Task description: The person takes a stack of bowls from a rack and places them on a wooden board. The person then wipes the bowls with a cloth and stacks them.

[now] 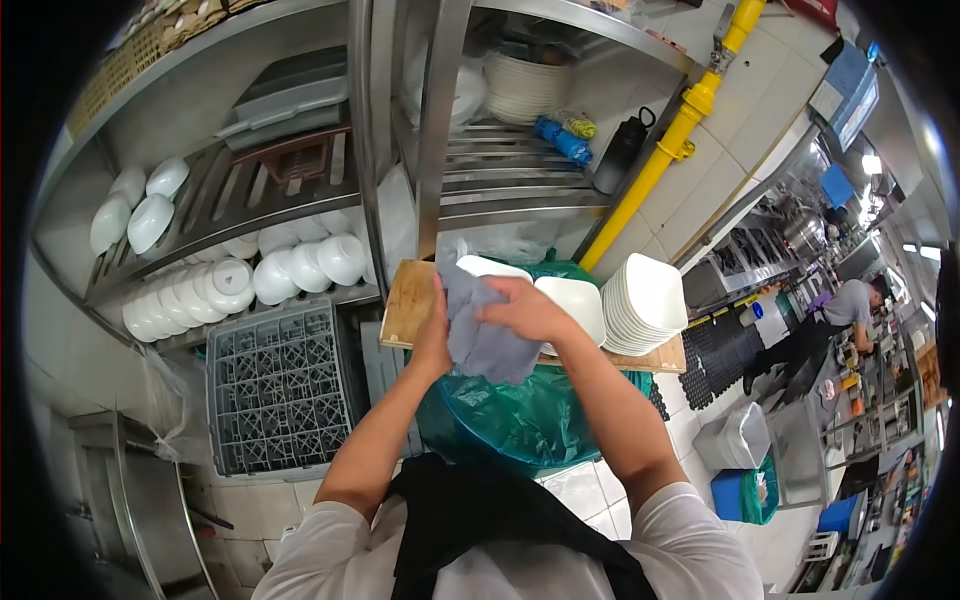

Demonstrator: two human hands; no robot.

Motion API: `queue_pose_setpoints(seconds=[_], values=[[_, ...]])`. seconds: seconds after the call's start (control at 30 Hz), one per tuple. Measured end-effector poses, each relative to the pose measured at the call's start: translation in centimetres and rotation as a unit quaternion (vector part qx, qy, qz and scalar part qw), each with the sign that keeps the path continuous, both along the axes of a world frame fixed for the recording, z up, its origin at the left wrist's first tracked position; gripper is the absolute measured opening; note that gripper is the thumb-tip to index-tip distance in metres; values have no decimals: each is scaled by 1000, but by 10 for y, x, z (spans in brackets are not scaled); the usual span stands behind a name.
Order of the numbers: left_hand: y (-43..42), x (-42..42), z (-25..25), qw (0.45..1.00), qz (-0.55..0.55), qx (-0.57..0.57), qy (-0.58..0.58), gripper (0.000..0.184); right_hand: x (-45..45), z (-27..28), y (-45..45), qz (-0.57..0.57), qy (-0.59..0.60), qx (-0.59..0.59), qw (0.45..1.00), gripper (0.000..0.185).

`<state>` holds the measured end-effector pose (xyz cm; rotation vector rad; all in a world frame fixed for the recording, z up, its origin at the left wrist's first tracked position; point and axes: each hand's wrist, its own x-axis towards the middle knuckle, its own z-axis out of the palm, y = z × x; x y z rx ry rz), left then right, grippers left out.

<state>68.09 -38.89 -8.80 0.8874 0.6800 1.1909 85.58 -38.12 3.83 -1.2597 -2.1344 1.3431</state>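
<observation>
A grey cloth [490, 345] is bunched between my two hands above a wooden board. My right hand [525, 308] grips the cloth from the right, thumb and fingers pressed into it. My left hand [433, 335] holds its left side, with the fingers partly covered. Whether anything sits inside the cloth is hidden. Just behind it, part of a white dish [493, 268] shows. Beside my right hand stand white square dishes [572, 300], and a taller stack of white dishes [645, 300] rises at the right end of the wooden board [408, 300].
Below the board is a bin with a green liner [520, 425]. A grey dish rack [280, 390] stands left, under metal shelves with white bowls [225, 285]. A yellow pipe [655, 165] runs up behind. Another person [845, 305] bends at a counter far right.
</observation>
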Motion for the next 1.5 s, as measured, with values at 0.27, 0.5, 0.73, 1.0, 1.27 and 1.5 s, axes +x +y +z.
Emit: queue_pose_setpoints(seconds=[0.27, 0.5, 0.73, 1.0, 1.27, 1.5], values=[[-9, 1, -3, 821, 138, 250, 495, 88, 17, -58, 2, -36, -295, 343, 891, 67], [-7, -2, -6, 806, 146, 263, 510, 81, -4, -62, -16, -20, -187, 268, 945, 50], [12, -21, -25, 797, 125, 356, 473, 47, 2, -31, -109, -111, 262, 42, 958, 33], [-6, -14, 78, 679, -125, 362, 627, 29, 69, -87, -217, -268, 504, -204, 796, 48], [2, 1, 81, 570, -212, 422, 672, 45, 87, -94, -234, -324, 550, -125, 759, 59], [-32, 8, 78, 940, -136, 58, 309, 33, 62, -69, -223, -345, 449, 29, 824, 61]])
